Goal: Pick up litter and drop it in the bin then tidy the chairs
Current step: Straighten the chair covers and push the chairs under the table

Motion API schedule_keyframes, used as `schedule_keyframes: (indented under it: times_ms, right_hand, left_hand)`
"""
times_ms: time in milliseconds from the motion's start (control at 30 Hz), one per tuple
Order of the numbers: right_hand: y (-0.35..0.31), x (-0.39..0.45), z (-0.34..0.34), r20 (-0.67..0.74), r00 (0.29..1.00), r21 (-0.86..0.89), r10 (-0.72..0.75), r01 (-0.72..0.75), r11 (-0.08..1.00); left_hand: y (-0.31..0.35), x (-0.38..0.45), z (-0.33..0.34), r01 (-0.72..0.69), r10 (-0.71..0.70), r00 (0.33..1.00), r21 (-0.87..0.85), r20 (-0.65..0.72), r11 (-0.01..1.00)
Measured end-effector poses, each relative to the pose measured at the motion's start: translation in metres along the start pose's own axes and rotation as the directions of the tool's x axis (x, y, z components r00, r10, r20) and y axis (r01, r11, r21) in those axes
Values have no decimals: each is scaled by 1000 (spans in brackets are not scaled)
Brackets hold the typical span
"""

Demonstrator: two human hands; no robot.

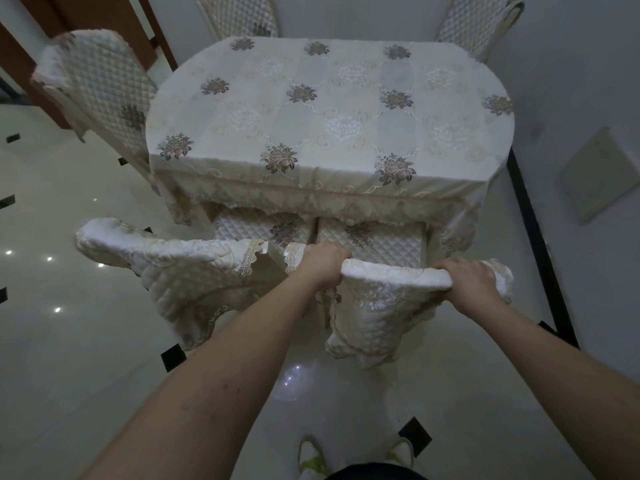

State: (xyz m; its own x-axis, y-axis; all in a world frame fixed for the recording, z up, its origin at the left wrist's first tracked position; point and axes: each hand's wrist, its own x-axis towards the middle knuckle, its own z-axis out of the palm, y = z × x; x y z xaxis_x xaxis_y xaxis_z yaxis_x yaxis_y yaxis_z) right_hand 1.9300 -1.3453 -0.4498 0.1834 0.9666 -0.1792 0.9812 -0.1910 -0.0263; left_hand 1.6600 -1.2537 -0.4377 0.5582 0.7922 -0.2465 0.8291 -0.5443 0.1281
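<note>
Both hands, left (pixel 323 265) and right (pixel 467 282), clamp the quilted, lace-trimmed chair back (pixel 391 275); seat under floral tablecloth (pixel 329 109)

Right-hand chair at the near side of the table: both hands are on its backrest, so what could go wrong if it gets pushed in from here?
1. The left hand grips the chair top right beside the neighbouring chair; the gap is narrow, so knuckles or the frames may knock together.
2. The tablecloth fringe hangs over both seats and could snag or get dragged.
3. The loose quilted cover may slip under the right hand.
</note>
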Motion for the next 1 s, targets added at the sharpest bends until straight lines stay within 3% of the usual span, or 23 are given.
schedule_keyframes:
  times_ms: [300, 433, 633, 833, 1000]
  right_hand:
    - [-4, -6, -14, 56, 998, 21, 4, -6, 1000]
    - [-7, -20, -8, -33, 997, 139, 67, -62, 988]
    - [-12, -40, -9, -55, 995, 104, 86, -80, 991]
    - [-31, -74, 8, -185, 967, 228, 173, -129, 965]
    - [-36, -86, 7, -72, 973, 308, 218, -186, 933]
  left_hand:
    - [-5, -2, 3, -38, 34, 998, -81, -49, 996]
    - [-6, -3, 3, -51, 47, 998, -93, -51, 994]
    - [-10, -3, 1, -63, 63, 998, -60, 6, 996]
    - [-7, -3, 3, 2, -1, 1000, -49, 9, 999]
    - [-3, -6, 6, 22, -23, 1000, -32, -18, 999]
